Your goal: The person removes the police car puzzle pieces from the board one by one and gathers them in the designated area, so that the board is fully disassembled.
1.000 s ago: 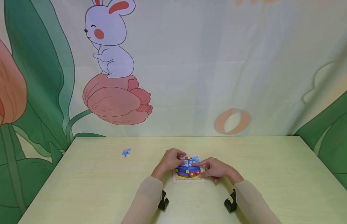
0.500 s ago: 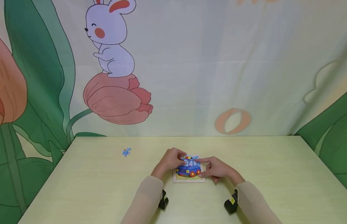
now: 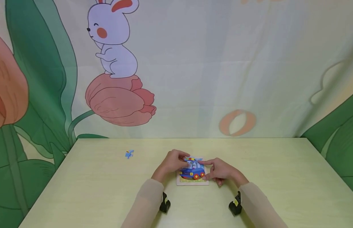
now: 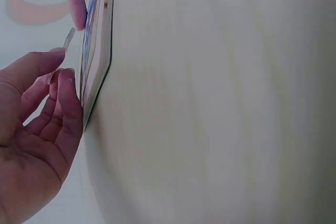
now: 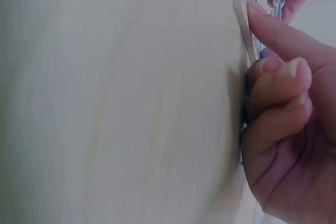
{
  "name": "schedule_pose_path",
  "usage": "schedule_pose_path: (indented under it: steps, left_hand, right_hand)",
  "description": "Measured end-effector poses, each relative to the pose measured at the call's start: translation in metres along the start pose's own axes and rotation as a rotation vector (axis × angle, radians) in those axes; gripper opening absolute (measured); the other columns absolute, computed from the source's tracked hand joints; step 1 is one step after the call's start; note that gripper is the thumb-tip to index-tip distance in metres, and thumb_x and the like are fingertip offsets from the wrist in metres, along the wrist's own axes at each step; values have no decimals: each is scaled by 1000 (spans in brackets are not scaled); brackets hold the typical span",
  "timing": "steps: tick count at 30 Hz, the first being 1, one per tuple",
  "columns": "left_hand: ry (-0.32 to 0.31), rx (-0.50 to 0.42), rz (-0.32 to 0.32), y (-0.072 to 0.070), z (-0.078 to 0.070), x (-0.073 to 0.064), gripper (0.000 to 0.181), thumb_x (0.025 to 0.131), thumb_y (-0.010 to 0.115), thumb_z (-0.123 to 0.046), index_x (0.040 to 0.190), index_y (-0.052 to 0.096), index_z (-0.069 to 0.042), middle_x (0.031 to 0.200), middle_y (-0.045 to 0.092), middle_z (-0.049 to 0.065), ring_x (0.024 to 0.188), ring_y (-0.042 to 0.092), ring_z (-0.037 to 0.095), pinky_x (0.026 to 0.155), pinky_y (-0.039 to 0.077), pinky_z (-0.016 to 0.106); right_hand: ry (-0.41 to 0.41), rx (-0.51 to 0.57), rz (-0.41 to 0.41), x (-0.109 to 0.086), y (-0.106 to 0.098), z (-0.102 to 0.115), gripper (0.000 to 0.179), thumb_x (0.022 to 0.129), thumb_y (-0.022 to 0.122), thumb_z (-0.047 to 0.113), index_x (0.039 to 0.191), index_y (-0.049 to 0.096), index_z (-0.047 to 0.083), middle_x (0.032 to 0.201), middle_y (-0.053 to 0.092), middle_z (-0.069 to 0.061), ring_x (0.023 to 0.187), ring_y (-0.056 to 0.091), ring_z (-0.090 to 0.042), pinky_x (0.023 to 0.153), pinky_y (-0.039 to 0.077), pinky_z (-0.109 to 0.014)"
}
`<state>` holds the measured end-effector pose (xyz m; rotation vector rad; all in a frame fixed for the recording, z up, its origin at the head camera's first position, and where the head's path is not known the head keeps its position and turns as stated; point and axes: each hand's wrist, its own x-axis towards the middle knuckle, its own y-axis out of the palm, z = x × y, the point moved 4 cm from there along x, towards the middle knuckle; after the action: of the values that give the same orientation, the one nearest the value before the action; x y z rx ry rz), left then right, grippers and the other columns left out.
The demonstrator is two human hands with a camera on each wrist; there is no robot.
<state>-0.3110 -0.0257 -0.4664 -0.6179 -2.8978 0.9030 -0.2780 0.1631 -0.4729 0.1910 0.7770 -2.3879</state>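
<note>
A small framed jigsaw puzzle (image 3: 192,183) with a blue car picture lies flat on the table. At its upper left, my left hand (image 3: 171,162) pinches a thin puzzle piece (image 4: 69,37) between thumb and fingers, tilted just above the board in the left wrist view. From the right side, my right hand (image 3: 222,170) touches the puzzle with a straight index finger. Its thumb (image 5: 262,22) rests on the frame's edge, and the other fingers are curled beside the board. The left hand covers the puzzle's upper left part.
A loose blue puzzle piece (image 3: 129,154) lies at the back left of the pale table (image 3: 93,190). Behind the table hangs a printed curtain (image 3: 187,79) with a rabbit and flowers. Black wrist cameras (image 3: 165,203) sit at both cuffs.
The right index finger has shifted slightly up along the puzzle's right side since a second ago. My left hand stays at the upper left, and the loose piece has not moved.
</note>
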Motion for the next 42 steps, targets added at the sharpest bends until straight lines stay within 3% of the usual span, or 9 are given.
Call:
schedule_pose_path:
  steps: [4,9,18,27,32,35,42]
  left_hand:
    - [-60,-97,4,-7,4,-2,35,78,71,-9,112,64,-3,78,56,5,59,50,12,52,45,22]
    - [-93,-118,-16,-24,11,-7,35,79,70,-9,113,64,-6,81,56,6,63,50,15,54,46,24]
    - [-67,-89,-112,-76,35,-26,35,79,69,-9,113,64,-4,84,61,4,69,51,14,53,44,24]
    - [-103,16,-171,-120,69,-39,33,80,68,-7,112,63,0,90,61,9,81,49,19,66,41,24]
    - [-59,75,-182,-132,75,-47,31,79,70,-11,108,65,0,86,60,8,78,50,19,67,41,26]
    - [-63,130,-193,-137,75,-50,32,79,70,-10,108,64,2,87,61,9,78,50,20,68,41,27]
    - [-162,230,-183,-143,86,-47,34,80,67,-7,113,62,1,99,60,12,87,49,23,79,42,37]
  right_hand:
    - [7,0,-6,1,-2,-2,65,78,72,21,135,44,11,42,42,1,29,40,-10,35,37,-22]
    - [14,15,-5,1,-3,-4,65,78,72,20,136,44,11,43,40,1,30,39,-9,36,37,-21]
    - [19,47,-7,2,-2,-5,65,77,72,18,135,44,13,42,39,2,30,37,-9,35,35,-19]
    - [28,82,-11,2,-2,-5,65,76,73,17,135,45,13,42,38,2,29,34,-8,34,32,-19]
    - [30,88,-13,2,-2,-5,65,76,73,17,135,45,12,42,37,2,29,33,-7,34,31,-19]
    - [32,90,-13,3,0,-6,65,76,73,17,135,46,13,42,37,3,30,34,-7,34,31,-19]
    - [39,92,-12,3,1,-8,66,75,74,19,134,46,14,42,38,2,29,34,-7,34,31,-19]
